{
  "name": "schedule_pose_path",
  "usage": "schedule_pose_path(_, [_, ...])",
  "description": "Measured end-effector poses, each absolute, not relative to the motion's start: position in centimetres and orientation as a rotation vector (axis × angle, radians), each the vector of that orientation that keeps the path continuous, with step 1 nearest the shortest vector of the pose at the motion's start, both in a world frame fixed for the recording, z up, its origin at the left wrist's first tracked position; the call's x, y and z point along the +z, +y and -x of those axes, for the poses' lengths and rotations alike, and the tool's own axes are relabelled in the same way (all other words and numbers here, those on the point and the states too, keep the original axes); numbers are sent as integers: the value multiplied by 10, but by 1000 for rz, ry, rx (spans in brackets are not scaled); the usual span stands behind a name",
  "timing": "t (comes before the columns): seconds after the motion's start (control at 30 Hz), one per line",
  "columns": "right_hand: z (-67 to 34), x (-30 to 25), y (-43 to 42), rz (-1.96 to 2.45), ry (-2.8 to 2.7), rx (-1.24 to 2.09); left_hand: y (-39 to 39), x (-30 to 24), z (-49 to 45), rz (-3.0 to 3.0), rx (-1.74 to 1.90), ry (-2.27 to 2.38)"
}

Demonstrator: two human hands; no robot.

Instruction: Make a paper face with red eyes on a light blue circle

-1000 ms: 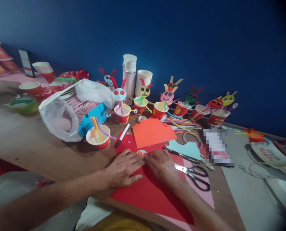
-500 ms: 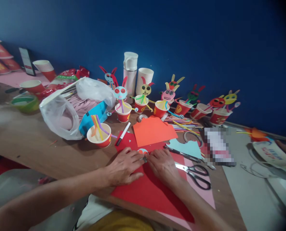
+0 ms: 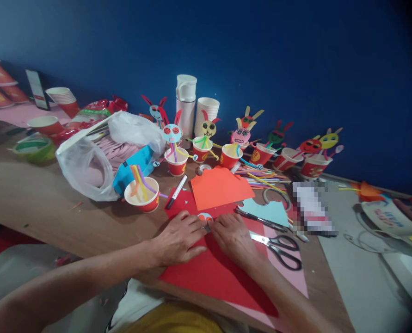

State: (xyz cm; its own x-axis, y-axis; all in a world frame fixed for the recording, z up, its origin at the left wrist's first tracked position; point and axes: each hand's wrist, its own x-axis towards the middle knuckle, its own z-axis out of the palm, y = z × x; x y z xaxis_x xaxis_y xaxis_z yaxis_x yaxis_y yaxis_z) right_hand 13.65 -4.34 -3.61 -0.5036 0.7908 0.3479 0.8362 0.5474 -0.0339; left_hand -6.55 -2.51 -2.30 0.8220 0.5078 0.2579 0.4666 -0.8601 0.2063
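A small light blue paper disc with red-orange round pieces on it [image 3: 205,216] lies on the red paper sheet [image 3: 219,277], mostly covered by my fingers. My left hand [image 3: 183,238] bends over its left side, fingertips pressed on it and thumb apart. From the right, the curled fingers of my right hand [image 3: 232,236] press at the disc's edge, close to the left fingertips. A small dark bit shows between the two hands; I cannot make out what it is. Black-handled scissors [image 3: 278,249] lie just right of my right hand.
Orange paper [image 3: 221,188], a marker [image 3: 176,192], a black pen [image 3: 261,219] and a light blue paper scrap [image 3: 266,210] surround my hands. A cup with straws [image 3: 141,196] stands left. Paper-cup rabbit figures [image 3: 177,161] line the back by a white plastic bag [image 3: 84,169].
The view has shifted very slightly. Both hands stay over the paper disc with hardly any movement.
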Motion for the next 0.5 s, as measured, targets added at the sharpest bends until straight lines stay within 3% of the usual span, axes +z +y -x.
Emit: schedule_pose_path(0.5, [-139, -34, -44, 1360, -2451, -176, -26, -23, 66, -2883, 502, 773])
